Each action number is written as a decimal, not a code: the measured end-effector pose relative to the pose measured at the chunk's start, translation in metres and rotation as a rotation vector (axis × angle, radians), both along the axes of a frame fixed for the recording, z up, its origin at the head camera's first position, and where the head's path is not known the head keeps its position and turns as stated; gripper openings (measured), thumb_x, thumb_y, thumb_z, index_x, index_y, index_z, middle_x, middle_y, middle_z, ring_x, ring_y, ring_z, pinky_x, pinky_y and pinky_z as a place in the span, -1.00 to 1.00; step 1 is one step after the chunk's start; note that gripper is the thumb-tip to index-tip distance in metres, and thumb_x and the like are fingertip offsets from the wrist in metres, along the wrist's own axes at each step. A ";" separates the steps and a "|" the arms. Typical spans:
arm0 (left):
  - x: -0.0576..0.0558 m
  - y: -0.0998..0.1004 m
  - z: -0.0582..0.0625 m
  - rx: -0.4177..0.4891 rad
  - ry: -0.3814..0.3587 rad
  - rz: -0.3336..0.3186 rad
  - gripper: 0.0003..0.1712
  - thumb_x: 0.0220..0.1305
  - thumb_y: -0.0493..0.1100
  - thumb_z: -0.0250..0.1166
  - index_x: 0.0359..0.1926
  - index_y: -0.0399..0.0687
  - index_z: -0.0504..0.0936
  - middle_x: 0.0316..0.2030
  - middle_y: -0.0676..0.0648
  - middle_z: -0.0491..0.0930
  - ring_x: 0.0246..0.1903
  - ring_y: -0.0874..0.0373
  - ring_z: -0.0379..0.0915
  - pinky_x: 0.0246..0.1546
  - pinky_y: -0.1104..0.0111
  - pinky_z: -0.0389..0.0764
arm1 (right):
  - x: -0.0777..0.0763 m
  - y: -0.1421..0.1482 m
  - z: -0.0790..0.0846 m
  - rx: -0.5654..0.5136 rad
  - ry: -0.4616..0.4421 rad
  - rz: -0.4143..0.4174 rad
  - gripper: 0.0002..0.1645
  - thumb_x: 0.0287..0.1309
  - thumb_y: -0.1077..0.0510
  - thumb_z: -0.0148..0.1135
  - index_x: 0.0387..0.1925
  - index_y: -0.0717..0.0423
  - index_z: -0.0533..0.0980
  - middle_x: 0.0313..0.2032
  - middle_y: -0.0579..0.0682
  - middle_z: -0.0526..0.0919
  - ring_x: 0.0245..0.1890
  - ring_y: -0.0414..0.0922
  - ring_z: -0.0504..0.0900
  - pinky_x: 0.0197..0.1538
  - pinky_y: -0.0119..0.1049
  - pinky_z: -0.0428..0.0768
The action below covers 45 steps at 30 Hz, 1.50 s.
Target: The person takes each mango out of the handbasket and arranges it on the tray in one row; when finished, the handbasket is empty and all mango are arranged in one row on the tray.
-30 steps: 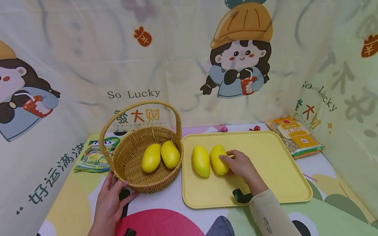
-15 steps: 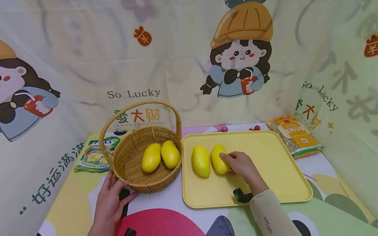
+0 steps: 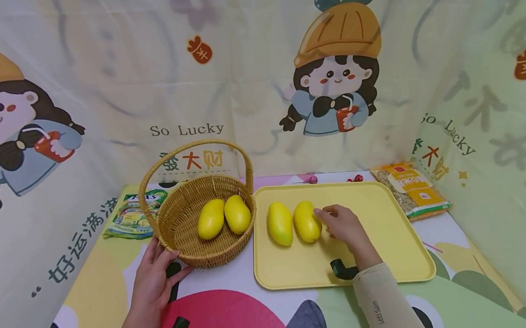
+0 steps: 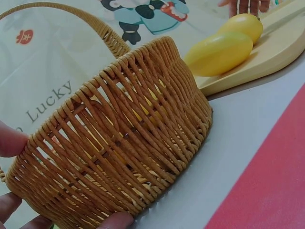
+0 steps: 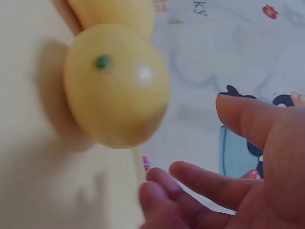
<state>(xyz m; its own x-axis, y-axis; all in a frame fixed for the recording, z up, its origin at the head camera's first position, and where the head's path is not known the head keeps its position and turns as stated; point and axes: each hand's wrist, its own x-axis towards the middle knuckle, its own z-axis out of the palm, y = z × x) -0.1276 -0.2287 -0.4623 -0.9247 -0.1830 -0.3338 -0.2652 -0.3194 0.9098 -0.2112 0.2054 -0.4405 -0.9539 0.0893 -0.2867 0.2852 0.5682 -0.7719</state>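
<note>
In the head view, two yellow mangoes (image 3: 211, 219) lie in a woven wicker basket (image 3: 195, 255) with a tall handle. My left hand (image 3: 150, 288) holds its left front side. The left wrist view shows a digit (image 4: 10, 140) on the rim and fingertips low along the weave. Two more mangoes rest side by side on a yellow tray (image 3: 370, 238): a left mango (image 3: 280, 224) and a right mango (image 3: 307, 222). Just right of the latter is my right hand (image 3: 347, 230), fingers loosely bent. In the right wrist view a gap separates these fingers (image 5: 214, 183) from the mango (image 5: 116, 86).
A green packet (image 3: 132, 216) lies behind the basket's left side. Beyond the tray's right corner is an orange and clear bag (image 3: 410, 190). Small wrapped lollipops (image 3: 311, 180) lie behind the tray. A printed cloth (image 3: 255, 80) hangs close behind everything.
My right hand has let go of the right mango on the tray and drawn slightly to the right. The left hand, basket and mangoes look almost unmoved.
</note>
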 end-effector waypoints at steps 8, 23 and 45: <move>0.000 0.000 0.003 -0.004 0.003 0.012 -0.04 0.61 -0.27 0.00 0.67 0.67 -0.25 0.74 0.13 -0.30 0.66 -0.09 -0.07 0.26 -0.26 0.51 | 0.007 -0.003 0.030 -0.065 0.205 -0.120 -0.32 0.46 -0.28 0.21 0.30 0.11 0.56 0.16 0.19 0.63 0.00 0.13 0.62 0.06 -0.17 0.68; 0.000 -0.001 0.002 -0.018 0.006 0.013 -0.03 0.60 -0.25 0.03 0.69 0.61 -0.25 0.74 0.10 -0.28 0.65 -0.12 -0.04 0.24 -0.27 0.53 | 0.001 -0.132 0.080 0.032 0.508 0.463 -0.32 0.29 -0.04 0.47 0.39 -0.01 0.53 0.27 0.06 0.66 0.16 0.04 0.70 0.17 -0.01 0.76; 0.000 -0.001 0.000 0.000 -0.013 0.000 -0.03 0.61 -0.25 0.03 0.69 0.60 -0.27 0.74 0.11 -0.30 0.66 -0.12 -0.07 0.23 -0.22 0.56 | -0.069 -0.225 0.070 0.622 0.066 0.840 -0.27 0.22 -0.06 0.48 0.38 0.06 0.57 0.37 0.00 0.62 0.36 -0.02 0.56 0.39 -0.19 0.56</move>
<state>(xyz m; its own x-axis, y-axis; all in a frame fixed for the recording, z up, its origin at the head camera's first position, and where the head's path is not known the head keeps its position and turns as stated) -0.1281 -0.2301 -0.4619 -0.9204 -0.1831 -0.3454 -0.2766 -0.3193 0.9064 -0.2804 -0.0199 -0.3704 -0.7892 -0.4957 -0.3626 -0.4176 0.8660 -0.2751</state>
